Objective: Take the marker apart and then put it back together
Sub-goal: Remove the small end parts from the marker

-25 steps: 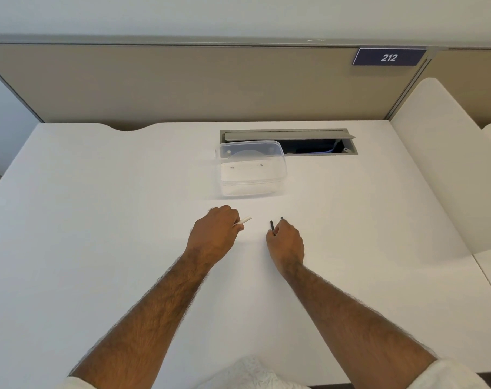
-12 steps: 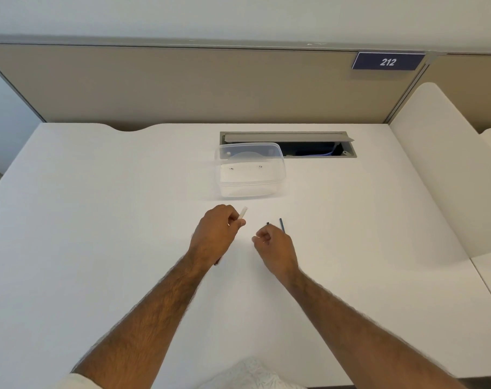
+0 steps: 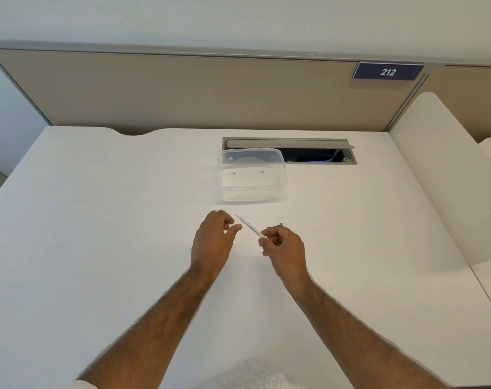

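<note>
Desk [image 3: 98,248]; marker barrel [image 3: 250,226] up-left.

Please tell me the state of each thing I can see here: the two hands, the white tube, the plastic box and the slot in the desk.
left hand: fingers loosely curled, holding nothing.
right hand: pinching the lower end of the white marker barrel.
white marker barrel: held above the desk, tilted up toward the left, no cap visible.
clear plastic container: resting on the desk, looks empty.
cable slot cover: raised, slot open.
</note>
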Action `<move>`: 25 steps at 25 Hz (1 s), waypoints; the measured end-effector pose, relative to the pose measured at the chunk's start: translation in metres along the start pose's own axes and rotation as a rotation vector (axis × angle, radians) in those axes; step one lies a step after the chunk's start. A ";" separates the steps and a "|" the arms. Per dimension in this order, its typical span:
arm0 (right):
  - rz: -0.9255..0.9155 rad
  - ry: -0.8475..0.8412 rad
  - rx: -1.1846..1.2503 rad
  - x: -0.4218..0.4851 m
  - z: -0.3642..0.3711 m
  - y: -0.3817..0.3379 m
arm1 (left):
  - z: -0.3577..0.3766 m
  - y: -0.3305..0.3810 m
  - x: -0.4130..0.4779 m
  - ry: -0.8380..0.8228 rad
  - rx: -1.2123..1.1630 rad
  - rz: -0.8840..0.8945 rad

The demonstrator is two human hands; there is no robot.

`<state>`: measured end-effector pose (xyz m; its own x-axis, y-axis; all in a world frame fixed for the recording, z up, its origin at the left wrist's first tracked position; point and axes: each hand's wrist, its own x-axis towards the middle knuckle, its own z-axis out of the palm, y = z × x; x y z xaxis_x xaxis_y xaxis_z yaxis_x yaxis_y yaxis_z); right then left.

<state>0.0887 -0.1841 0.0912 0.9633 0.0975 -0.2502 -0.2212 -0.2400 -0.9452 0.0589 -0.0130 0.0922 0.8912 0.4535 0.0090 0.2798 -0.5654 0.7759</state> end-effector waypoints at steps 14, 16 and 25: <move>-0.195 -0.152 -0.040 0.031 -0.006 -0.027 | 0.012 0.014 0.034 -0.256 0.209 0.370; -0.223 -0.125 -0.144 0.038 0.002 -0.027 | 0.012 0.008 0.040 -0.291 0.172 0.282; -0.457 -0.235 -0.716 0.060 0.025 -0.018 | 0.021 -0.019 0.046 -0.365 0.070 0.123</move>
<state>0.1469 -0.1498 0.0875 0.8604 0.5095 0.0094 0.4029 -0.6687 -0.6249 0.1017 0.0044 0.0647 0.9845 0.1116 -0.1357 0.1756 -0.6516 0.7380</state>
